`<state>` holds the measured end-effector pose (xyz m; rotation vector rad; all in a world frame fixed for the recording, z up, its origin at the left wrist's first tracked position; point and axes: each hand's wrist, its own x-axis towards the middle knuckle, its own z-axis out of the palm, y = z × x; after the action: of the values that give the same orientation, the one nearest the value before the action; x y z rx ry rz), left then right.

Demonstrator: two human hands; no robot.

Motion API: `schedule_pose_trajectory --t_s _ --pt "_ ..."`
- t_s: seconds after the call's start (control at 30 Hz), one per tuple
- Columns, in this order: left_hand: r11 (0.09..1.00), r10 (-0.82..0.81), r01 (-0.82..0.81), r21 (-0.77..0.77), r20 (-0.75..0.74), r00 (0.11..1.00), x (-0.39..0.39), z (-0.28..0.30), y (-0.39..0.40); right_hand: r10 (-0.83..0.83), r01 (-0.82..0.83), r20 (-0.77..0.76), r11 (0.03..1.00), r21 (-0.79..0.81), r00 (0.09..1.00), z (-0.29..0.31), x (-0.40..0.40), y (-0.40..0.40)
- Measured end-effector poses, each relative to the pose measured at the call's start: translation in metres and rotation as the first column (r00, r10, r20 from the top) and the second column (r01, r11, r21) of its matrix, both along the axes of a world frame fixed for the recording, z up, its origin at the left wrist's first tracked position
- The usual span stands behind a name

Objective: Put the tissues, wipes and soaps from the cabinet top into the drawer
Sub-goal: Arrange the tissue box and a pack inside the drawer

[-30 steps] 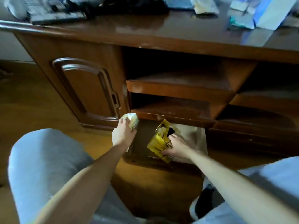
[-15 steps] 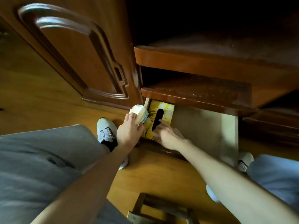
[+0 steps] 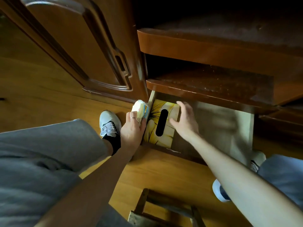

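Note:
A yellow flower-printed tissue box (image 3: 161,122) with a dark oval slot lies flat in the left end of the open drawer (image 3: 232,128). My right hand (image 3: 184,122) is over the box's right edge, fingers spread and relaxed, slightly blurred. My left hand (image 3: 132,128) holds a small pale tissue pack (image 3: 141,111) just outside the drawer's left wall, against the box's left side. The cabinet top and its remaining items are out of view.
The closed cabinet door (image 3: 73,46) stands to the left, two open shelves (image 3: 213,86) above the drawer. My knees and white shoes (image 3: 109,122) flank the drawer on the wooden floor. A wooden stool (image 3: 164,212) sits below, near the bottom edge.
The tissue box went from tilted in my right hand to flat in the drawer's left end. My right hand has loosened and shifted to its right edge. The view has dropped closer.

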<state>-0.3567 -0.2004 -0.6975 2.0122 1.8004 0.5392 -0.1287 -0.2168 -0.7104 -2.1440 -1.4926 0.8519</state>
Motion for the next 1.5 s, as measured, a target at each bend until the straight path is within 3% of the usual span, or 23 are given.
schedule_pose_trajectory --t_s 0.07,0.13,0.27,0.47,0.57,0.63,0.7,0.73,0.77,0.8,0.87,0.93,1.07,1.13,1.2,1.3,1.37,1.5 --pt "1.000 -0.011 0.011 0.017 -0.005 1.000 0.002 0.000 -0.002 -0.155 0.112 -0.193 0.970 -0.217 0.969 -0.003 0.006 0.008" --pt "0.999 -0.022 0.022 0.033 -0.005 1.000 0.002 0.000 -0.002 -0.228 0.098 -0.336 0.927 -0.362 0.914 -0.007 0.002 0.010" --pt "0.999 -0.024 0.024 0.049 -0.016 1.000 0.003 0.002 -0.001 -0.189 0.014 -0.330 0.883 -0.469 0.925 -0.007 -0.011 0.011" --pt "0.986 -0.120 0.124 0.108 -0.048 0.992 0.004 0.008 0.000 -0.221 0.034 -0.306 0.856 -0.516 0.926 0.001 -0.021 0.000" --pt "0.922 -0.273 0.290 0.257 -0.101 0.957 0.016 0.017 -0.005 -0.227 0.121 -0.291 0.932 -0.342 0.929 0.013 -0.026 -0.007" --pt "0.870 -0.339 0.357 0.341 -0.114 0.934 0.032 0.024 -0.010 -0.342 0.306 -0.444 0.940 -0.153 0.828 0.029 -0.025 -0.012" --pt "0.866 -0.350 0.362 0.345 -0.098 0.931 0.048 0.031 -0.016 -0.425 0.400 -0.724 0.889 -0.222 0.543 0.046 -0.020 -0.016" --pt "0.869 -0.365 0.373 0.324 -0.087 0.927 0.056 0.034 -0.019 -0.419 0.342 -0.815 0.893 -0.292 0.399 0.053 -0.014 -0.021" --pt "0.865 -0.404 0.408 0.292 -0.076 0.912 0.061 0.035 -0.022 -0.388 0.262 -0.866 0.913 -0.314 0.316 0.056 -0.008 -0.027" --pt "0.852 -0.461 0.460 0.251 -0.057 0.886 0.065 0.037 -0.025 -0.364 0.210 -0.878 0.927 -0.309 0.312 0.059 -0.003 -0.033" --pt "0.813 -0.566 0.555 0.178 0.014 0.824 0.071 0.041 -0.031 -0.402 0.255 -0.801 0.914 -0.317 0.444 0.056 0.007 -0.046" --pt "0.794 -0.598 0.585 0.166 0.036 0.801 0.073 0.043 -0.036 -0.519 0.394 -0.631 0.853 -0.342 0.577 0.047 0.020 -0.059" --pt "0.882 -0.399 0.399 0.251 -0.051 0.915 0.073 0.046 -0.035 -0.585 0.513 -0.457 0.810 -0.285 0.670 0.029 0.066 -0.087" --pt "0.924 -0.318 0.341 0.175 -0.145 0.937 0.067 0.042 -0.028 -0.604 0.540 -0.356 0.797 -0.269 0.713 0.028 0.085 -0.098" --pt "0.937 -0.337 0.349 -0.002 -0.261 0.904 0.059 0.034 -0.025 -0.612 0.551 -0.285 0.789 -0.269 0.737 0.022 0.094 -0.107" --pt "0.880 -0.475 0.418 -0.226 -0.402 0.783 0.047 0.018 -0.033 -0.549 0.440 -0.374 0.831 -0.340 0.748 0.010 0.086 -0.106" --pt "0.858 -0.514 0.437 -0.271 -0.447 0.732 0.043 0.012 -0.039 -0.463 0.283 -0.477 0.871 -0.402 0.747 0.005 0.074 -0.097" --pt "0.875 -0.483 0.421 -0.239 -0.390 0.784 0.040 0.013 -0.039 -0.218 0.073 -0.271 0.886 -0.459 0.938 -0.001 0.051 -0.078"
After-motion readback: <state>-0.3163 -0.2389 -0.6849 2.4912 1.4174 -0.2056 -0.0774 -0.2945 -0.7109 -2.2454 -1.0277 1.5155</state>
